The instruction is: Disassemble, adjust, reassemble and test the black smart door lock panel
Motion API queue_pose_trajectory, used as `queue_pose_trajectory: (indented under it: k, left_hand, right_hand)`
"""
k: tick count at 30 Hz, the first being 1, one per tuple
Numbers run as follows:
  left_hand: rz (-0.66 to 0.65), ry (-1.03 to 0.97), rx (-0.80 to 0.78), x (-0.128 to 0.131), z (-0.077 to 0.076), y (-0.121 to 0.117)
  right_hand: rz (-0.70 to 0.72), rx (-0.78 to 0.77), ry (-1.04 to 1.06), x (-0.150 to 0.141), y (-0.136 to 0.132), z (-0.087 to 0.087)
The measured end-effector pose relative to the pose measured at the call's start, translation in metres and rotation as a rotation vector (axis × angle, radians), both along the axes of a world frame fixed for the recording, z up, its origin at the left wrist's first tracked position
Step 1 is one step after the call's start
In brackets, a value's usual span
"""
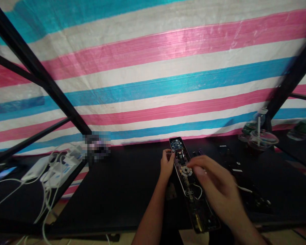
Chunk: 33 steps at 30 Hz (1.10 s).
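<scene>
A long, narrow, dark electronic device housing (197, 204) lies opened before me, its far end close to the striped sheet. Inside show a blue circuit board (177, 145), a round silvery part (186, 171) and a loose white wire (199, 192). My left hand (167, 164) grips the housing's left edge near the far end, fingers bent over it. Over the round part, my right hand (216, 185) reaches in from the right, thumb and forefinger closed in a pinch. Whatever sits between those fingertips is too small to make out.
Dark panel parts (256, 195) with a white wire lie to the right. Behind them stand a clear cup with a straw (263, 140) and a plastic bottle (262, 115). White cables and a power strip (62, 170) occupy the left. Black metal posts (57, 98) frame the striped sheet.
</scene>
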<state>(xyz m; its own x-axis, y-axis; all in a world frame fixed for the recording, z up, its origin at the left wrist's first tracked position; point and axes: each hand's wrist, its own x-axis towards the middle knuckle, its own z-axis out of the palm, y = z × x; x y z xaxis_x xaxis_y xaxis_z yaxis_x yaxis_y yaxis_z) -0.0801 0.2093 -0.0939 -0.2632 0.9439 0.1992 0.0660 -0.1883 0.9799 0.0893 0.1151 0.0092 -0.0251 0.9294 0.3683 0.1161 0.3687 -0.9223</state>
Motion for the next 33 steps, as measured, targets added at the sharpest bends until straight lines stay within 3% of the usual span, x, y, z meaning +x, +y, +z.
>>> queue_pose_trajectory:
  k: [4,8,15,21,29,33]
  left_hand:
    - [-0.018,-0.039,0.013,0.000,0.004,-0.002]
    - [-0.041,-0.107,0.019,0.002,0.004,-0.001]
    - [-0.061,-0.254,-0.024,-0.003,0.001,0.006]
    - [-0.072,-0.306,-0.030,-0.003,-0.003,0.007]
    - [-0.046,-0.279,0.030,-0.005,-0.001,0.008]
    - [-0.055,-0.286,0.031,-0.006,-0.003,0.010]
  right_hand:
    - [-0.022,0.049,-0.578,-0.024,0.038,-0.016]
    - [0.015,0.031,-0.818,-0.036,0.067,-0.038]
    - [0.027,0.065,-0.886,-0.038,0.077,-0.038]
    - [-0.068,0.135,-0.902,-0.045,0.072,-0.039]
    - [-0.085,0.130,-0.714,-0.041,0.070,-0.036]
    - [-0.062,0.125,-0.725,-0.041,0.071,-0.034]
